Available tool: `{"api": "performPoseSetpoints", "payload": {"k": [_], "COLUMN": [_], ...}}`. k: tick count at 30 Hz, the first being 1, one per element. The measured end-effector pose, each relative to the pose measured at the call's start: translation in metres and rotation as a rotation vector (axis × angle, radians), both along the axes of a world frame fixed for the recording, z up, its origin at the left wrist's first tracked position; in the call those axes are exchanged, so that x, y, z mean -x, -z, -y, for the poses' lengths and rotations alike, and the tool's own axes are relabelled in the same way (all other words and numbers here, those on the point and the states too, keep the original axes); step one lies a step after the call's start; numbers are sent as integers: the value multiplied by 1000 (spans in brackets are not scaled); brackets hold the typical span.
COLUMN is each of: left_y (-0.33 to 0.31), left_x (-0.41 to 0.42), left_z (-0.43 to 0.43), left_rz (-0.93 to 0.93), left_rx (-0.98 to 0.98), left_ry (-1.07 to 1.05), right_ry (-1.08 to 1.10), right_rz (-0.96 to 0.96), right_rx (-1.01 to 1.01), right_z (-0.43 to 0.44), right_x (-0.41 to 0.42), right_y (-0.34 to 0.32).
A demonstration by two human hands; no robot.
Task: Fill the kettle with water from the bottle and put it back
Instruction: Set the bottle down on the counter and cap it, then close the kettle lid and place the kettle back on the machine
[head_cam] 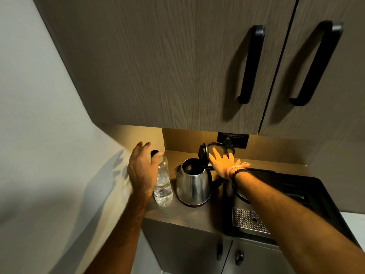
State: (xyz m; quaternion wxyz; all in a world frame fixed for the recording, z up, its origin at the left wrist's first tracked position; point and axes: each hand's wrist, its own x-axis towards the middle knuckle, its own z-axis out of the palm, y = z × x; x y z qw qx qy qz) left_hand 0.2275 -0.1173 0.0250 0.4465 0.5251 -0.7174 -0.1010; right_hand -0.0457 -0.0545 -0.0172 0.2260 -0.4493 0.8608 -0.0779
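A steel kettle (192, 183) stands on the wooden counter (189, 214) with its black lid (203, 153) flipped up and its inside showing dark. My right hand (223, 163) is spread flat behind the lid, fingers touching or almost touching it, holding nothing. To the kettle's left stands a clear plastic bottle (164, 186) with a black cap (154, 153), upright and partly filled with water. My left hand (142, 169) hovers open at the bottle's left side, close to its neck, fingers apart; I cannot tell whether it touches the bottle.
A black coffee machine (292, 196) with a perforated metal drip tray (248, 220) fills the counter's right part. A wall socket (233, 140) with a cord sits behind the kettle. Overhanging cupboards with black handles (250, 64) hang low above. A pale wall bounds the left.
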Motion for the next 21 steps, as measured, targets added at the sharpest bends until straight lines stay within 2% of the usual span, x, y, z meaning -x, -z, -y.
{"api": "performPoseSetpoints", "payload": {"k": [3,5,8,11,16,21], "left_y": [-7,-5,7,32,76,93], "left_x": [18,35,61,77,86,91], "left_z": [-21,-33,-42,-35,-15,-12], "left_rz": [-106,-65,67,279,608,624], "left_rx": [179,201,53,-55,-266,-246], "left_ry": [61,170,329,453,449,407], "right_ry": [5,9,12,-28,-54,-111], "right_rz": [69,159,205,190,114,107], "right_rx": [77,150,195,226,210,226], "right_z": [7,10,14,13,1,-8], "right_x": [-5,-13,-23,-22,-4,4], "right_y": [-1,1,2,1,2,5]}}
